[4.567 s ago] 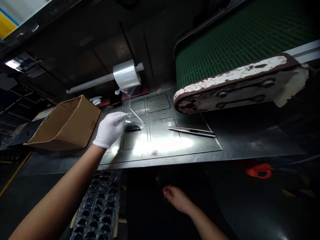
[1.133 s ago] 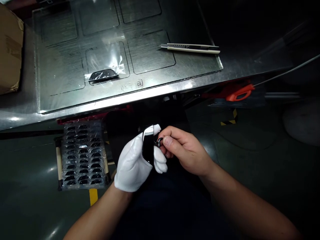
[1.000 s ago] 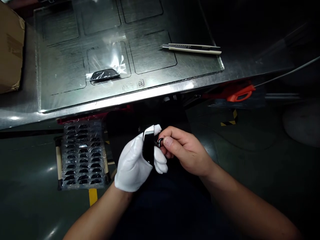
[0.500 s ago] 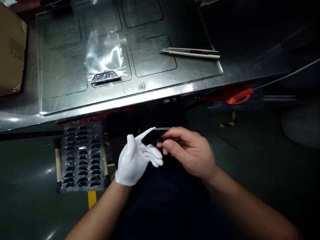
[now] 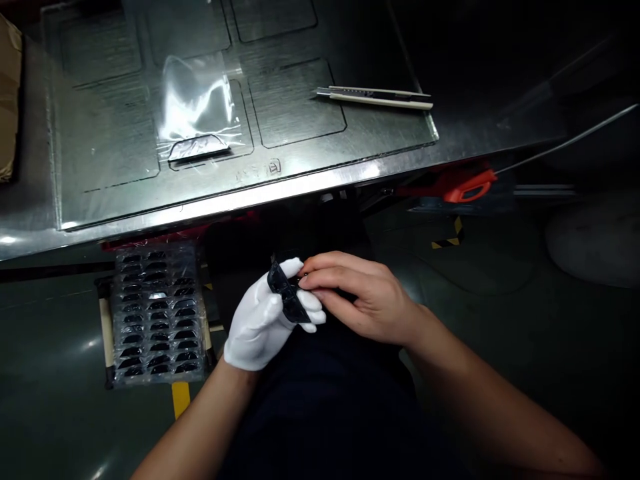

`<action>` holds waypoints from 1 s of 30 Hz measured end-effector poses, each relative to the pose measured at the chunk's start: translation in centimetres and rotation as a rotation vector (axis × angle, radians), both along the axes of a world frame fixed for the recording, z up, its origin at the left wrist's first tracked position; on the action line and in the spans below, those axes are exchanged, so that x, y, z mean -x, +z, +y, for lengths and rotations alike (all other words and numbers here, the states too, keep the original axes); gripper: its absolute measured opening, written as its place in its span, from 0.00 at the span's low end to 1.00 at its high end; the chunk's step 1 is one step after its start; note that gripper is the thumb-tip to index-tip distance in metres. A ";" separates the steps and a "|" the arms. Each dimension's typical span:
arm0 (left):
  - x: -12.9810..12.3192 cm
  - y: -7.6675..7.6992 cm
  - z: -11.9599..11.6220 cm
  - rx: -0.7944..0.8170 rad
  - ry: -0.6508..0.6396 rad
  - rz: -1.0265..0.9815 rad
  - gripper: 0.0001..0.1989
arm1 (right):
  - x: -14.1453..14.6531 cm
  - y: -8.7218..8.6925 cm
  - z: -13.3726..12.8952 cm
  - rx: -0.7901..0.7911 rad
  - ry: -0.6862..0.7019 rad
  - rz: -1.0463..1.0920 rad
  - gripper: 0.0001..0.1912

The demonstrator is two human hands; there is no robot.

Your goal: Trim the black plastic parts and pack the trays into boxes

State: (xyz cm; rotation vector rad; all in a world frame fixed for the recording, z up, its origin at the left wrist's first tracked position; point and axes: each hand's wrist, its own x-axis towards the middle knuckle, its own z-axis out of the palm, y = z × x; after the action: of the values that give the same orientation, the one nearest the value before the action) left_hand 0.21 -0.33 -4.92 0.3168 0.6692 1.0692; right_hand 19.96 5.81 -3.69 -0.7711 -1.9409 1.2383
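My left hand, in a white glove, grips a small black part, which is tilted between thumb and fingers. My bare right hand is just right of it, its fingers closed together with their tips at the part's right side; what they pinch, if anything, is too dark to make out. On the table beyond, a similar dark part lies at the lower edge of a clear plastic bag. A cutter knife rests to the right of the bag.
A metal table with a clear sheet on it spans the top. Below left stands a plastic tray of several black parts. A cardboard box is at the left edge. An orange handle hangs under the table at the right.
The black part has turned from my right fingers into my left hand's grip, and the left fingers have closed on it. My right hand has shifted slightly left. The whole view has moved a little.
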 end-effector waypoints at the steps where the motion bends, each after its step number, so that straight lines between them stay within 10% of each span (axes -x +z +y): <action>1: 0.0 0.0 0.0 0.007 0.006 0.000 0.23 | 0.1 0.1 -0.1 0.087 -0.018 0.014 0.17; 8: 0.4 -0.4 -0.1 -0.048 -0.054 0.079 0.22 | 0.4 0.6 0.7 0.641 0.028 -0.007 0.10; 12: 1.1 0.7 0.4 -0.064 -0.135 0.535 0.22 | 0.3 0.8 0.5 0.271 -0.022 -0.144 0.07; 17: 1.0 1.0 0.7 -0.071 0.057 0.841 0.22 | 1.8 0.3 -1.4 -0.306 -0.234 -0.238 0.02; 26: 1.5 0.5 -0.2 0.050 -0.012 0.280 0.25 | 2.2 2.6 1.4 0.326 0.071 -0.299 0.14; 30: 3.5 1.1 0.9 0.056 0.094 0.141 0.33 | 5.2 4.4 4.6 -0.153 0.211 -0.261 0.09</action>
State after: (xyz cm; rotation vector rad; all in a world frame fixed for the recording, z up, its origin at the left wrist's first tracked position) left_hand -3.29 0.56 -3.87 0.3167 0.8462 1.1225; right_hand 14.76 10.41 0.67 -0.6897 -2.3502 1.1380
